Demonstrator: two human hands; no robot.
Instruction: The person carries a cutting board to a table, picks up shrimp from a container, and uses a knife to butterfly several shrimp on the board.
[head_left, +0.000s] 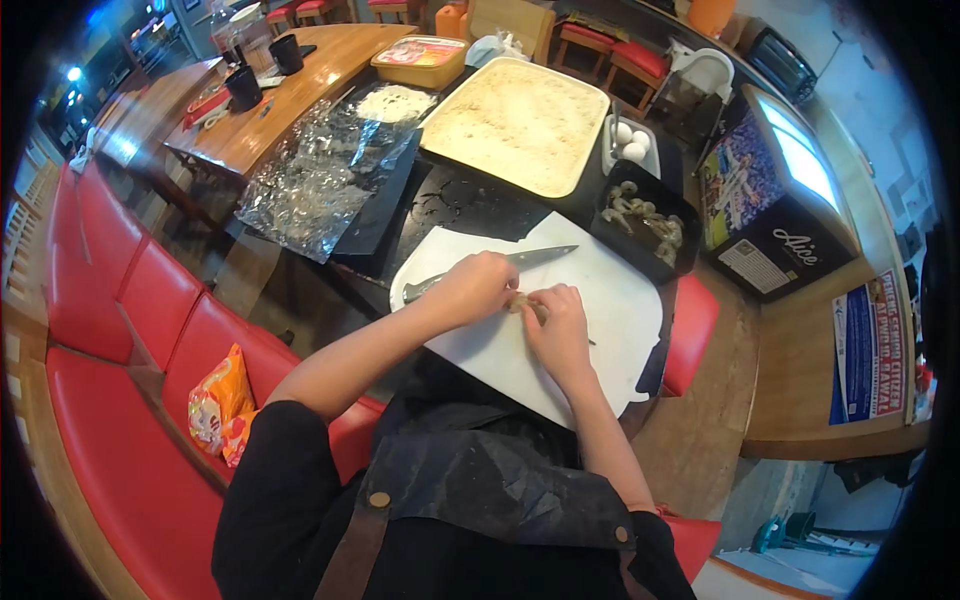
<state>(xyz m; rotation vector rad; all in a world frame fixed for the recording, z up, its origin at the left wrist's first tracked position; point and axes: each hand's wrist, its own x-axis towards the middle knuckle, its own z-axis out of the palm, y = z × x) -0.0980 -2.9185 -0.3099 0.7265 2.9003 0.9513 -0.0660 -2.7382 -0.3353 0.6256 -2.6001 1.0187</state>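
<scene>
My left hand (480, 283) and my right hand (561, 330) meet over a white cutting board (615, 300). Between their fingertips they pinch a small raw shrimp (519, 302), partly covered by the fingers. A kitchen knife (544, 256) lies across the board just beyond my hands, its blade tip pointing right. My left wrist passes over its dark handle. A thin dark piece (592, 343) shows at the right edge of my right hand. Beyond the board's right corner stands a black tub (626, 244) holding several raw shrimp (664, 227).
Behind the board is a large tray of pale crumbs (525, 124). A container with eggs (634, 152) stands right of it. To the left, clear plastic wrap (300, 176) and white powder (395, 103) lie near a yellow lidded tub (418, 71). Red bench seats (142, 292) line the left.
</scene>
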